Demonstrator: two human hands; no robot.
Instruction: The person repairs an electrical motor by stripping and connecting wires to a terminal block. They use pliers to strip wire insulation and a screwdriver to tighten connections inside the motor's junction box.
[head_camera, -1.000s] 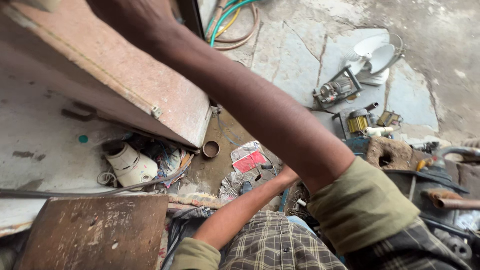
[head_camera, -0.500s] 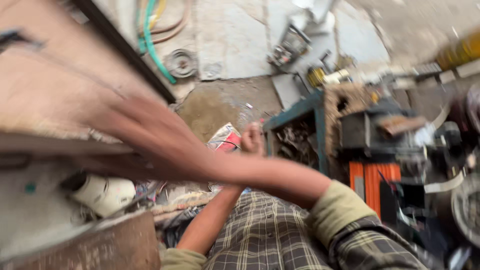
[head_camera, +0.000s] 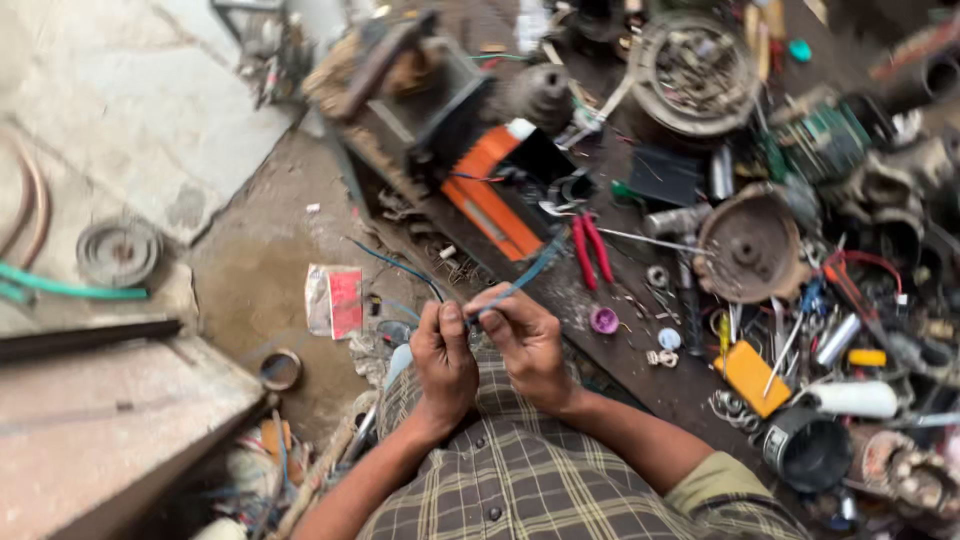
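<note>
The blue wire runs between my two hands, just above my lap: my left hand is closed around one end, fingers curled tight, and my right hand pinches it where it bends, the free length running up and away from my right fingertips toward the orange box. A second thin strand trails off up and to the left from my left hand. To work it well, I judge I should keep both grips close to the spot I am handling, so the wire stays taut between thumbs and does not spring loose — and keep the loose tail out of the clutter beyond my right hand. Just past my right fingertips lie the red-handled pliers, near enough to reach; a small purple cap sits beside my right knuckles. To the left of my left hand, on the dirty floor, lies a flat packet, rectangular, half white and half red; its print is too blurred to make out. Farther to the right of my right hand lies a flat yellow-orange piece among springs and screwdrivers, with a white cylinder beyond it.
</note>
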